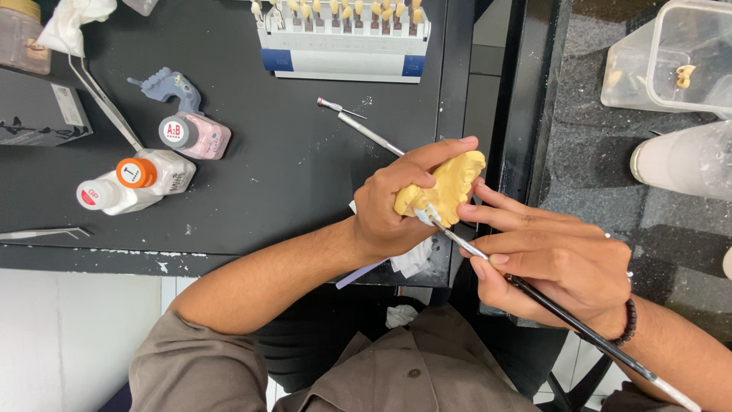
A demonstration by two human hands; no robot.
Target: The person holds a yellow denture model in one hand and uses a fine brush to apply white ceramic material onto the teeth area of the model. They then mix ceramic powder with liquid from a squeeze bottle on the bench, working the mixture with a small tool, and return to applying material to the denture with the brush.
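Observation:
My left hand [393, 206] grips a yellow plaster dental model [451, 187] above the edge of the black work tray [290, 198]. My right hand [557, 259] holds a thin black-handled brush [549, 301] like a pen. The brush's metal ferrule and tip touch a small white tooth piece on the model's lower side. The right hand's extended fingers rest against the model.
On the tray lie a metal instrument [358, 126], small bottles with orange, red and pink caps [141, 179], tweezers [42, 233] and a blue dental piece [168, 84]. A tooth shade guide [343, 34] stands at the back. Clear plastic containers [671, 57] sit at the right.

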